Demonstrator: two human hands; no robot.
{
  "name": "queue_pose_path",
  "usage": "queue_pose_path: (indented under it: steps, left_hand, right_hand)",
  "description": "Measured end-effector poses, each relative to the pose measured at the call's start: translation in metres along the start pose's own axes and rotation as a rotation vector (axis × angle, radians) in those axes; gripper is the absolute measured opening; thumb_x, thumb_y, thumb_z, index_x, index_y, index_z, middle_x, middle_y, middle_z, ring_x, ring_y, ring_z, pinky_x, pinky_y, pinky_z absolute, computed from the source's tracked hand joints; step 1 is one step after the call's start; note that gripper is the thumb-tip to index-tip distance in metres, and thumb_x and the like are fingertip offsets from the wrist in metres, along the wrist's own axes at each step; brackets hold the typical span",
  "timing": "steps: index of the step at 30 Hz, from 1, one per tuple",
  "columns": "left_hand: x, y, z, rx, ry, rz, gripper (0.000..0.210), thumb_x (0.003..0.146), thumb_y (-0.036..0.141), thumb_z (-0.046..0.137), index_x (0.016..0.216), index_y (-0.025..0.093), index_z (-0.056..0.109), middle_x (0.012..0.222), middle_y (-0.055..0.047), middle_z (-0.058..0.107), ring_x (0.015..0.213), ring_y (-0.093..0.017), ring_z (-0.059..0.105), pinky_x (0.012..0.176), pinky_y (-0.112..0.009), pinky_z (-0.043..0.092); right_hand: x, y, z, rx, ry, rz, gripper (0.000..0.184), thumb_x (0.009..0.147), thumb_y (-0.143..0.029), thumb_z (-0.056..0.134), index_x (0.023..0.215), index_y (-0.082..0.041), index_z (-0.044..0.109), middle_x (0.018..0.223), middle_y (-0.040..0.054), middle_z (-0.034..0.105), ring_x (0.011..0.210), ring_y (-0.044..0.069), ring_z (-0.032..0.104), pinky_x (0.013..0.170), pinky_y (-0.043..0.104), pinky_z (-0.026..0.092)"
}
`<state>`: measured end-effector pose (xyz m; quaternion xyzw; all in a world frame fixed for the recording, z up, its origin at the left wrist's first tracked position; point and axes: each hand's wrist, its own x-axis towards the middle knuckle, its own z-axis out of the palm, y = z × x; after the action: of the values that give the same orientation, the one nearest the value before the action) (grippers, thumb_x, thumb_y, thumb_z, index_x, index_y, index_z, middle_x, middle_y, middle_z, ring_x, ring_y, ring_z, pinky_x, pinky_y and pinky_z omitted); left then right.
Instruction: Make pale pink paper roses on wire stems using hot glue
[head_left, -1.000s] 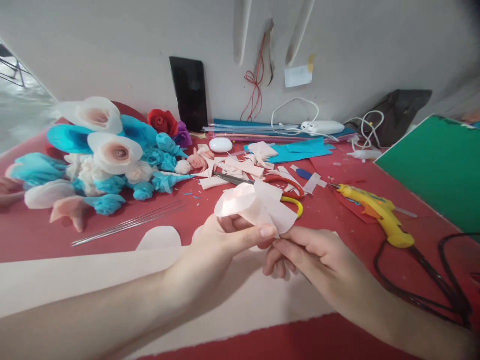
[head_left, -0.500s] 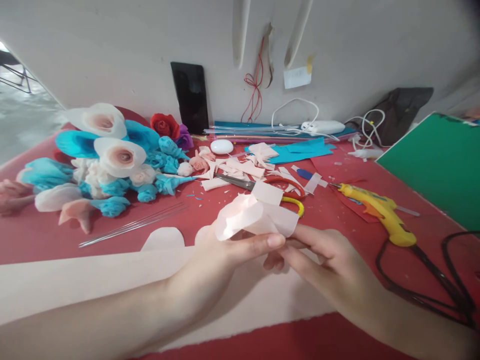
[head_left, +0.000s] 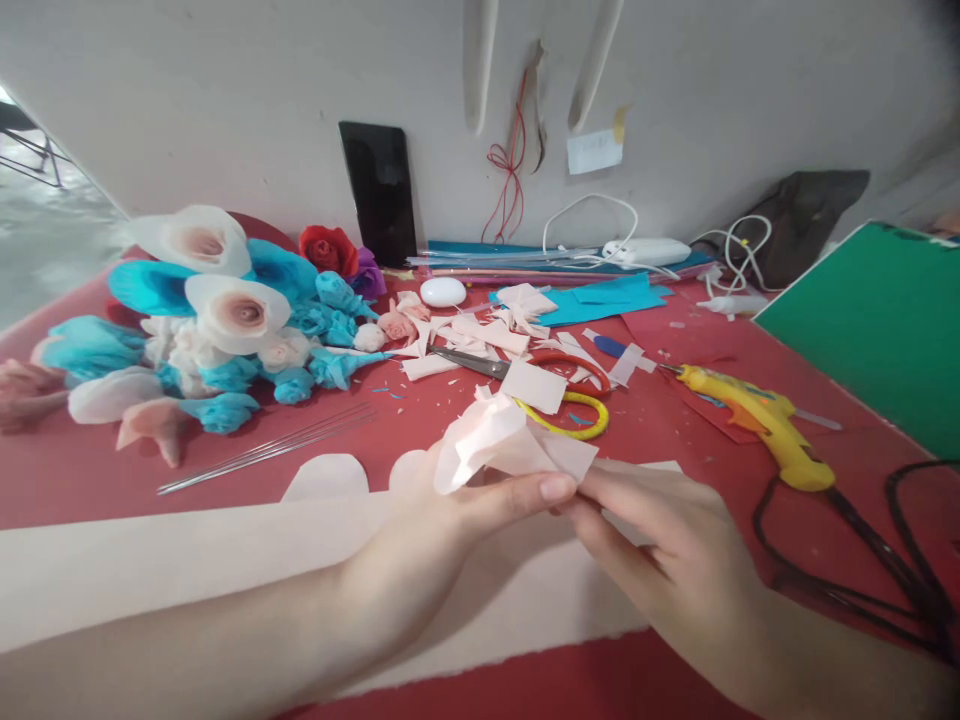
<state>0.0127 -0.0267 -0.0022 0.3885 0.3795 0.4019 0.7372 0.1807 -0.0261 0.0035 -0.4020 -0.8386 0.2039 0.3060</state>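
Observation:
A pale pink paper flower (head_left: pixel 487 440), its petals loosely curled, is held over the sheet by my left hand (head_left: pixel 442 540). The left thumb presses along the flower's near side, and the other fingers are mostly hidden behind it. Thumb and forefinger of my right hand (head_left: pixel 667 545) pinch the flower's right end, close to the left thumb tip. Under both wrists lies a long pale pink paper sheet (head_left: pixel 187 570). Just beyond the flower, scissors (head_left: pixel 480 364) with red and yellow handles lie partly under a small pale paper piece (head_left: pixel 534 387).
Paper flowers (head_left: pixel 240 310) crowd the left side, with thin wires (head_left: pixel 262 450) in front. Paper scraps (head_left: pixel 487 335) and blue strips (head_left: pixel 600 300) lie at the back. A yellow glue gun (head_left: pixel 757 410) and its black cord are on the right. A phone (head_left: pixel 379 195) leans on the wall.
The flower has tipped slightly down and its right end has turned. My right hand has shifted a little to the right. More of the scissors' yellow handle shows.

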Motion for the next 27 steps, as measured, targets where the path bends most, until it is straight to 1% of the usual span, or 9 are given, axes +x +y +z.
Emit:
queue_pose_path:
  steps: [2,5,8,10,13,17,20,23,27]
  left_hand:
    - [0.0,0.001,0.001,-0.002,0.004,0.01,0.013,0.076,0.026,0.068,0.082,0.015,0.065,0.086,-0.003,0.064,0.085,-0.019,0.058,0.079,-0.029,0.048]
    - [0.001,0.003,0.002,0.029,-0.004,0.063,0.006,0.079,0.021,0.065,0.077,0.016,0.062,0.081,-0.001,0.062,0.083,-0.017,0.057,0.078,-0.027,0.047]
    - [0.002,0.005,0.002,0.04,-0.047,0.109,0.01,0.083,0.018,0.059,0.073,0.017,0.061,0.085,0.0,0.064,0.085,-0.015,0.059,0.081,-0.024,0.046]
    - [0.001,0.006,0.002,0.054,-0.041,0.109,0.01,0.083,0.021,0.059,0.075,0.018,0.063,0.087,0.0,0.065,0.087,-0.015,0.059,0.082,-0.023,0.046]
    - [0.001,0.005,0.001,0.101,-0.008,0.082,0.015,0.08,0.03,0.064,0.075,0.016,0.065,0.083,-0.002,0.064,0.087,-0.017,0.057,0.083,-0.025,0.046]
    - [0.002,0.007,0.001,0.169,0.059,0.002,0.025,0.071,0.037,0.071,0.082,0.015,0.067,0.087,-0.006,0.066,0.087,-0.023,0.058,0.081,-0.033,0.047]
    - [0.002,0.011,0.002,0.327,0.129,0.053,0.026,0.066,0.037,0.074,0.079,0.015,0.068,0.091,-0.006,0.065,0.087,-0.024,0.058,0.079,-0.033,0.047]
    - [0.001,0.016,0.002,0.362,0.139,0.099,0.021,0.066,0.035,0.075,0.074,0.017,0.068,0.087,-0.003,0.064,0.08,-0.019,0.058,0.073,-0.027,0.047]
    - [0.0,0.015,0.001,0.229,0.072,0.068,0.02,0.068,0.034,0.074,0.067,0.017,0.065,0.071,0.002,0.059,0.066,-0.012,0.054,0.063,-0.02,0.045]
  right_hand:
    - [-0.001,0.0,0.0,-0.038,0.022,-0.017,0.026,0.091,-0.014,0.041,0.069,-0.016,0.056,0.058,-0.0009,0.055,0.051,0.009,0.052,0.052,0.02,0.036]
    - [0.0,0.0,-0.001,-0.039,0.025,0.01,0.029,0.091,-0.015,0.041,0.065,-0.017,0.054,0.056,-0.0015,0.054,0.049,0.008,0.05,0.049,0.02,0.036]
    - [0.0,0.0,-0.002,0.023,-0.004,0.07,0.032,0.092,-0.017,0.042,0.062,-0.017,0.052,0.057,-0.001,0.056,0.053,0.009,0.055,0.05,0.019,0.038]
    - [0.001,0.0,-0.002,0.085,-0.015,0.106,0.03,0.092,-0.018,0.043,0.064,-0.018,0.054,0.057,-0.0011,0.056,0.056,0.01,0.058,0.051,0.019,0.039]
    - [0.001,-0.002,-0.002,0.194,-0.021,0.143,0.025,0.091,-0.02,0.044,0.07,-0.018,0.058,0.06,-0.0017,0.059,0.056,0.01,0.057,0.051,0.017,0.041]
    - [0.005,-0.002,-0.004,0.291,-0.027,0.16,0.017,0.087,-0.018,0.048,0.076,-0.019,0.06,0.062,-0.0045,0.06,0.057,0.008,0.057,0.051,0.013,0.043]
    - [0.007,-0.001,-0.006,0.302,-0.037,0.153,0.014,0.084,-0.014,0.05,0.075,-0.019,0.059,0.064,-0.0053,0.06,0.058,0.007,0.057,0.051,0.011,0.043]
    - [0.008,-0.001,-0.009,0.352,-0.077,0.172,0.017,0.085,-0.012,0.049,0.076,-0.019,0.061,0.064,-0.0058,0.06,0.059,0.006,0.057,0.051,0.01,0.043]
    - [0.01,-0.002,-0.011,0.504,-0.139,0.283,0.022,0.089,-0.021,0.047,0.078,-0.021,0.066,0.07,-0.0045,0.064,0.068,0.007,0.062,0.056,0.009,0.046]
